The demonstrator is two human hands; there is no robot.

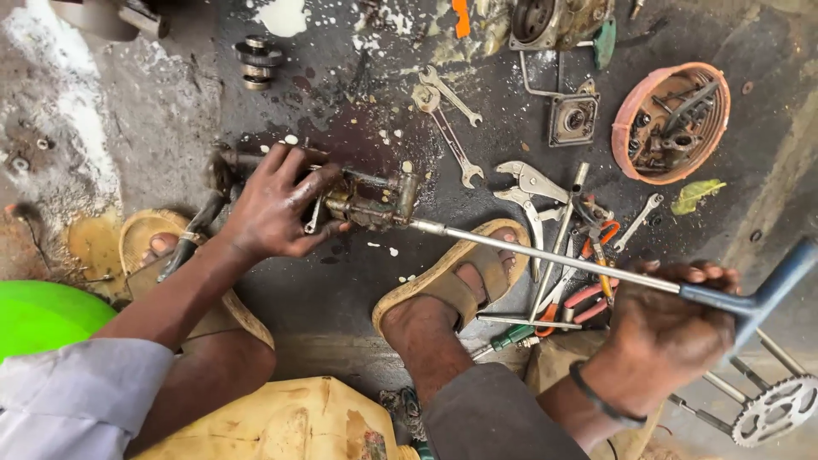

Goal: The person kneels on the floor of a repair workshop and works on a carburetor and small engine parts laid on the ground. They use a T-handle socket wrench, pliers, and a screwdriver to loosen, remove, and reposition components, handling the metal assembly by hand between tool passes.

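so my left hand [277,204] was clamped down over the greasy metal part [366,204] on the oily floor [341,290], fingers wrapped together around its left end, with the rest of the part sticking out to the right past my fingertips. my right hand [669,328] had its fingers curled tight around the long t-handle wrench [588,268], right up by the blue handle end, and the shaft ran up and left from my grip, over my sandal [456,277], with its tip meeting the right end of the part. so the part sat between my two hands, touching the left one and well apart from the right. loose stuff was lying just past the shaft: locking pliers [528,192], a couple of spanners [452,128], orange-handled pliers [596,243]. further up right sat a round orange bowl [626,111] full of small bits, and a sprocket [775,409] lay near my right wrist.
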